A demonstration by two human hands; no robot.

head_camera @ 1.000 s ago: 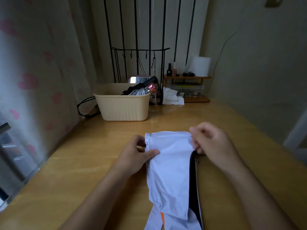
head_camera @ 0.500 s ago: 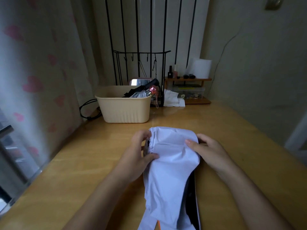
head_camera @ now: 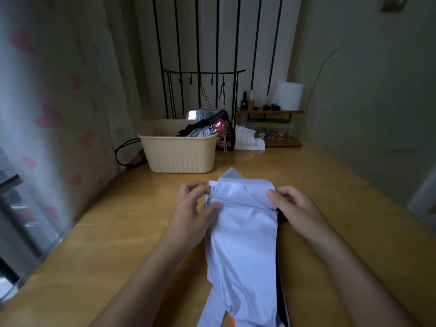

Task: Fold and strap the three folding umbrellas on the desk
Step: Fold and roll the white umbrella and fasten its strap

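the white umbrella (head_camera: 243, 237) lies flat on the wooden desk (head_camera: 113, 244) straight ahead of the person, its length running from six o'clock toward twelve. its loose canopy is spread in broad pleats and a dark lining (head_camera: 281, 267) peeps out along the three o'clock edge. the left hand (head_camera: 191, 215) pinches the nine o'clock edge near the far end, thumb on top of the cloth and fingers curled at the corner. the right hand (head_camera: 295, 208) grasps the three o'clock edge, fingers hooked over a fold that crosses the canopy slantwise. the worry, to my eye, is that slanted fold: the far corner pokes out toward twelve, so the pleats look uneven, and a roll started on them would likely come out lumpy and too fat for the strap. the cloth looks thin and slick, so if either hand lets go to hunt for the strap, the folds may spring open. i cannot see the strap at all; it may be buried under the fabric. the near half toward six o'clock is held by nothing and could twist as the far end is turned. at eleven o'clock, well apart, a beige basket (head_camera: 179, 154) holds a black umbrella (head_camera: 218, 115) and a pink-handled umbrella (head_camera: 220, 125), both seemingly finished and out of harm's way.
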